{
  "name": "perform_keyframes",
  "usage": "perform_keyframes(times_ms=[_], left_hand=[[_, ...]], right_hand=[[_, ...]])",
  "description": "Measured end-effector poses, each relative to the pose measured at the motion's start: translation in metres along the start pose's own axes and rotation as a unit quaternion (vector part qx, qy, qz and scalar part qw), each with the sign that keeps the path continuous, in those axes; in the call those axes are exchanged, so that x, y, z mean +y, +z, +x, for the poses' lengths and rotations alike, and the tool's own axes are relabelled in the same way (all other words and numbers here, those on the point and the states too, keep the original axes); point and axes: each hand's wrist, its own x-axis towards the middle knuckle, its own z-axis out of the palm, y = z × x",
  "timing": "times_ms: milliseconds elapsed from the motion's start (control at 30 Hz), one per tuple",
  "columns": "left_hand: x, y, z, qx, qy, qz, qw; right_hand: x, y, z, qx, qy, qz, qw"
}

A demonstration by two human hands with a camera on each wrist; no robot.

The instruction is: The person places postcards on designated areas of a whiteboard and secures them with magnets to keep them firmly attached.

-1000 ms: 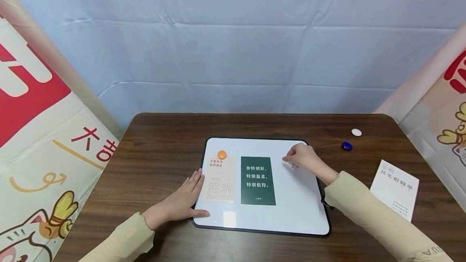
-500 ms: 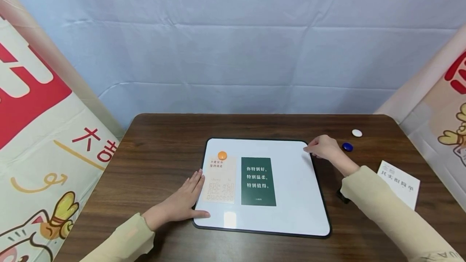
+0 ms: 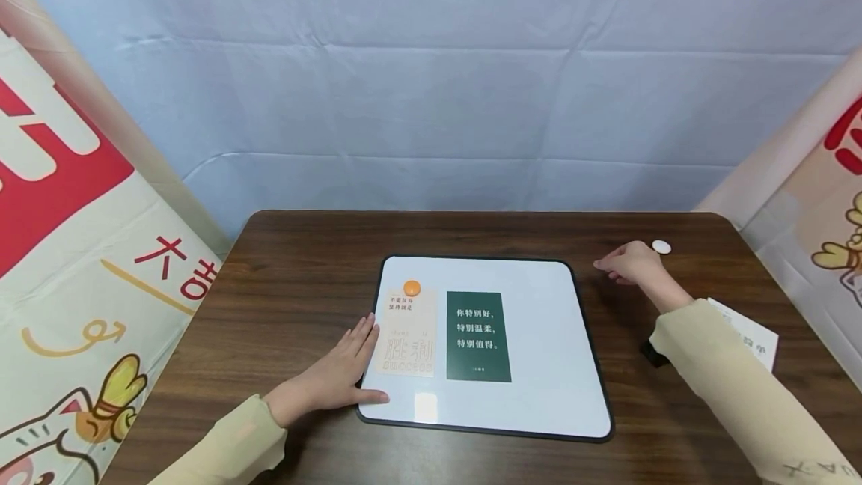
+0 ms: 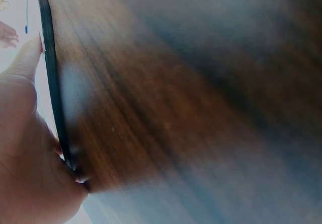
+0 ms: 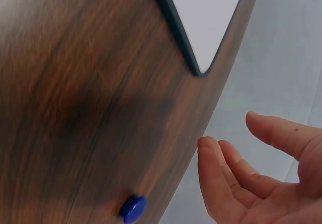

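A whiteboard (image 3: 548,395) with a black frame lies on the table. My left hand (image 3: 333,373) rests on its left edge, fingers spread and thumb on the white surface. On the board lie a beige card (image 3: 407,331), with an orange round magnet (image 3: 411,288) at its top, and a dark green card (image 3: 478,358). Right of the board hovers my right hand (image 3: 633,264), thumb apart from loosely bent fingers, nothing between them. A blue round magnet (image 5: 133,209) is on the table below that hand in the right wrist view; the hand hides it in the head view.
A white round magnet (image 3: 661,247) lies just beyond my right hand. Partly under the right sleeve is a white card (image 3: 757,339) with dark writing. The brown wooden table (image 3: 296,283) ends at a pale cloth backdrop (image 3: 431,96).
My right hand has moved right, from over the board's upper right part to above the table by the blue magnet, which it now covers. The left hand has stayed in place.
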Motion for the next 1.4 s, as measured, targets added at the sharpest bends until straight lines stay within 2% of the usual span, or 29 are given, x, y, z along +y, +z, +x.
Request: perform_keyframes(times_ms=[400,600,667,867,1033,1167,1400], left_hand=[[0.001,0.0,0.002,-0.004,-0.004,0.008,1.0],[0.001,0.0,0.002,-0.004,-0.002,0.002,1.0],[0.001,0.0,0.002,-0.006,-0.002,0.002,1.0],[0.001,-0.001,0.001,-0.006,-0.002,0.001,1.0],[0.002,0.0,0.002,-0.004,-0.001,0.005,1.0],[0.001,0.0,0.002,-0.005,-0.004,0.009,0.9999],[0.003,0.0,0.002,-0.012,-0.007,0.006,0.9999]], right_hand=[[0.022,-0.027,0.004,0.016,0.009,0.064,0.998],[0.03,-0.035,0.011,0.043,0.027,0.068,0.996],[0.032,-0.037,0.011,0.051,0.027,0.061,0.997],[0.04,-0.046,0.012,0.075,0.026,-0.019,0.997],[0.045,-0.05,0.013,0.092,0.052,-0.064,0.992],[0.05,-0.052,0.013,0.098,0.066,-0.085,0.989],[0.06,-0.051,0.018,0.125,0.052,-0.094,0.986]])
